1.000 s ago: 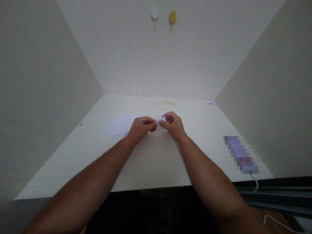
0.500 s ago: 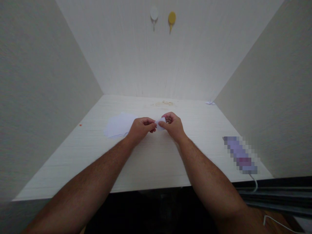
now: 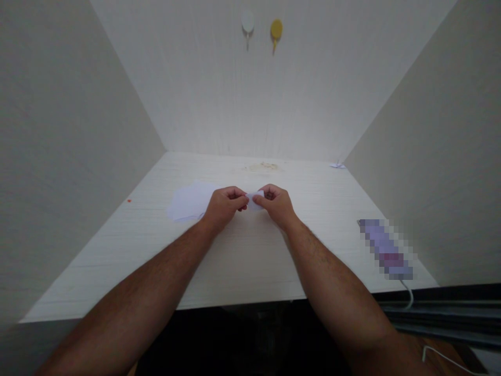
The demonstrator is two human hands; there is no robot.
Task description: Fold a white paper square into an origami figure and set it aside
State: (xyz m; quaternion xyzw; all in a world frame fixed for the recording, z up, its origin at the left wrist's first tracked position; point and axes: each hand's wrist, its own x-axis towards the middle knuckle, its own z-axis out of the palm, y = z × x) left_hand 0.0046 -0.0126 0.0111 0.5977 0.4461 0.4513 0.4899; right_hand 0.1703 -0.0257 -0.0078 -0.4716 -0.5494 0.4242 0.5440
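Observation:
A small folded piece of white paper (image 3: 255, 201) is held between my two hands above the middle of the desk. My left hand (image 3: 229, 204) pinches its left end between thumb and fingers. On the other end, my right hand (image 3: 276, 201) grips it, thumb pressed on the near face and fingers curled behind. The fingers cover both ends of the paper. Just left of my left hand lies a stack of white paper sheets (image 3: 191, 201), partly hidden by that hand and wrist.
The white desk (image 3: 250, 261) is enclosed by walls on three sides. A folded paper piece (image 3: 337, 165) lies in the back right corner. At right is a blurred-out flat device (image 3: 385, 248) with a white cable (image 3: 409, 297). White (image 3: 247, 23) and yellow hooks (image 3: 276, 30) hang on the back wall.
The paper between my hands has turned flatter and more level. My right fingers have come down slightly, and my left hand has shifted a little to the left.

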